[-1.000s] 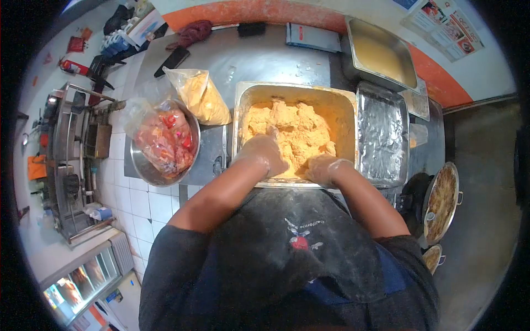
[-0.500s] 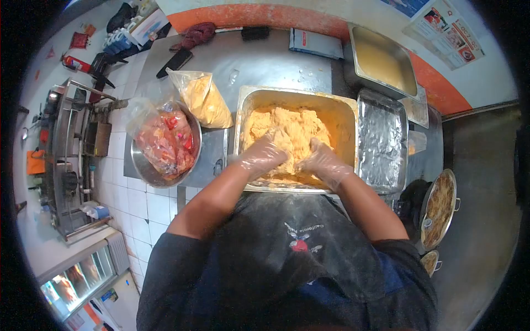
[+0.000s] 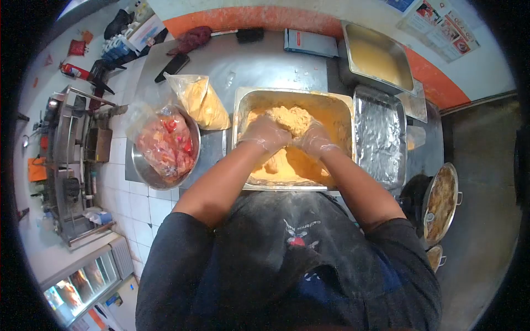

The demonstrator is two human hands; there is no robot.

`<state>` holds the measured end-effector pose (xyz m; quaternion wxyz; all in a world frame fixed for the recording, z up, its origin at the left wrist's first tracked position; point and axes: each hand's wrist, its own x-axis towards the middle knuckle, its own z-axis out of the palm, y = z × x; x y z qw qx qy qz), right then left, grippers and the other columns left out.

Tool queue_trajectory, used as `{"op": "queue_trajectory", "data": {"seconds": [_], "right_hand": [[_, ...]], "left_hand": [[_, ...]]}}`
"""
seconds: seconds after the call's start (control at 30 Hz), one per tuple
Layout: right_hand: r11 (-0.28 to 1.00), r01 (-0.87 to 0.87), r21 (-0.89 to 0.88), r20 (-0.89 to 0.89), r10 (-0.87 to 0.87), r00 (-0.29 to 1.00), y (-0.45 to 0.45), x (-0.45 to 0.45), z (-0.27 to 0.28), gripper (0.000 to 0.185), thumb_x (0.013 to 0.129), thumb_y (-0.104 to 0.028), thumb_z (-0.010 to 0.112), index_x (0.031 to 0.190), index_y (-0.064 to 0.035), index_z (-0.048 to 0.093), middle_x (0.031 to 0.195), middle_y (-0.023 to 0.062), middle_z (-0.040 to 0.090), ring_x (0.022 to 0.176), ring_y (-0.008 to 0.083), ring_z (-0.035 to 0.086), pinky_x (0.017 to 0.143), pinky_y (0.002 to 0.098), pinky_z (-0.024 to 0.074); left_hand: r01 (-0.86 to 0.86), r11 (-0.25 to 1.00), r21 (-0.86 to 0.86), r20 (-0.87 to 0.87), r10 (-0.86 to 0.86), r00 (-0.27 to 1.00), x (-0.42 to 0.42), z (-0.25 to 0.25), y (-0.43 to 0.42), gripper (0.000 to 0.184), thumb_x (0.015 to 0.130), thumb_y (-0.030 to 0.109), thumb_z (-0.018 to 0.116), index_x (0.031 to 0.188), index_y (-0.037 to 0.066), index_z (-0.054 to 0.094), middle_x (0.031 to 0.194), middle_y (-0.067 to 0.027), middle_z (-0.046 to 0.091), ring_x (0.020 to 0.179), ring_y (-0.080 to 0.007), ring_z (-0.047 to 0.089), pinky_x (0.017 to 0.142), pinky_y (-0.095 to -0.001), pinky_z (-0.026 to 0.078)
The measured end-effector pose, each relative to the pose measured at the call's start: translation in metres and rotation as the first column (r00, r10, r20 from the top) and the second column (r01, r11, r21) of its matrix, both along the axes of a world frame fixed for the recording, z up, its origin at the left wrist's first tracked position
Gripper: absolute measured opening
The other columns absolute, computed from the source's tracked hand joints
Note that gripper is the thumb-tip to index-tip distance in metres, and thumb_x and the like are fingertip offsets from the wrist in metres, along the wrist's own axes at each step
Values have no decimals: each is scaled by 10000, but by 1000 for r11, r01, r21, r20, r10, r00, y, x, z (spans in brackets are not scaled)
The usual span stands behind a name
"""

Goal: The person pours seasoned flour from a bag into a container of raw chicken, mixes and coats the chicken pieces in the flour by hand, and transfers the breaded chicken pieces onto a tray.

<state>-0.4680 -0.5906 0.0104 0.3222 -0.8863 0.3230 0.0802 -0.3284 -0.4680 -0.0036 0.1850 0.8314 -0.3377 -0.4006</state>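
Both my hands are in clear plastic gloves, inside a deep steel pan (image 3: 349, 118) of yellow-orange seasoned flour (image 3: 292, 167). Between them sits a heaped clump of flour-coated pieces (image 3: 292, 118); what lies under the coating is hidden. My left hand (image 3: 266, 134) curls round the clump's near left side, and my right hand (image 3: 316, 139) curls round its right side. The fingertips are mostly buried or hidden behind the clump. Loose flour shows below my wrists at the pan's near side.
Left of the pan stand a bag of yellow flour (image 3: 207, 105) and a steel bowl (image 3: 197, 140) with bagged raw meat (image 3: 165, 144). To the right lies a foil-lined tray (image 3: 380, 138), with a deep pan of pale yellow liquid (image 3: 381, 58) behind it. Pots (image 3: 441, 204) stand lower right.
My hands have moved up toward the pan's far side and closer together, gathering the coated pieces into a heap. Smoother loose flour now shows at the near side.
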Motion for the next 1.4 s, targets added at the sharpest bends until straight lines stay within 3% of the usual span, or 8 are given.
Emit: {"op": "queue_trajectory", "data": {"seconds": [0.1,0.4,0.63,0.87,1.13,1.23,1.3,1.4], "right_hand": [[972,-126,200,231,78,970,-12,-4,-12,610,956,-387,787,1482,-126,624,1418,155,688,1288,285,658,1137,394,497],[937,-305,169,-594,344,727,17,-24,82,957,891,-716,720,1420,75,620,1405,304,665,1372,398,612,1147,454,478],[908,-99,408,-243,213,946,21,-21,13,952,750,-454,941,1516,-32,565,1382,208,694,1351,338,621,1162,436,481],[885,-117,450,40,111,993,-2,-28,28,1000,684,-397,996,1494,5,567,1399,236,671,1305,341,645,1119,420,512],[953,-126,-276,-284,44,958,-1,5,-35,1212,671,-592,977,1515,120,477,1468,264,623,1388,368,597,1175,405,483],[987,-78,-141,-39,73,997,2,3,-53,1189,697,-573,972,1557,64,455,1481,230,630,1354,342,621,1182,396,475],[815,-89,573,255,-74,964,-11,5,-49,1054,764,-528,947,1568,-12,504,1502,198,630,1335,310,632,1182,384,469],[829,-55,557,156,-39,987,-20,-2,-35,841,842,-386,922,1508,-11,570,1397,215,671,1267,271,657,1073,380,529]], "left_hand": [[-34,999,-43,-79,31,996,1,-42,0,704,888,538,699,1254,-63,722,1258,-302,733,1190,-424,706,1036,-460,549],[152,968,198,35,-162,986,-32,20,36,811,937,580,691,1404,-80,631,1384,-328,664,1300,-400,662,1102,-458,516],[-6,996,89,-141,19,990,-31,0,32,1001,823,463,858,1524,-126,455,1418,-284,658,1333,-382,645,1125,-393,518],[-463,824,-328,-387,330,861,-30,-8,42,531,944,332,747,1329,-29,686,1300,-272,717,1224,-402,698,1046,-446,545],[-87,996,32,150,81,985,-15,19,9,799,916,390,687,1472,-152,501,1376,-342,660,1282,-372,655,1093,-437,515],[-93,994,50,2,93,996,-5,4,9,761,912,507,660,1345,-119,641,1312,-336,693,1235,-400,682,1078,-449,517],[-75,997,2,-117,75,990,0,-3,9,768,915,591,625,1259,-88,723,1255,-324,722,1207,-410,699,1062,-450,519],[-99,988,120,-181,120,976,-1,1,10,820,925,643,611,1271,-93,718,1263,-335,714,1242,-403,681,1073,-453,501]]}}
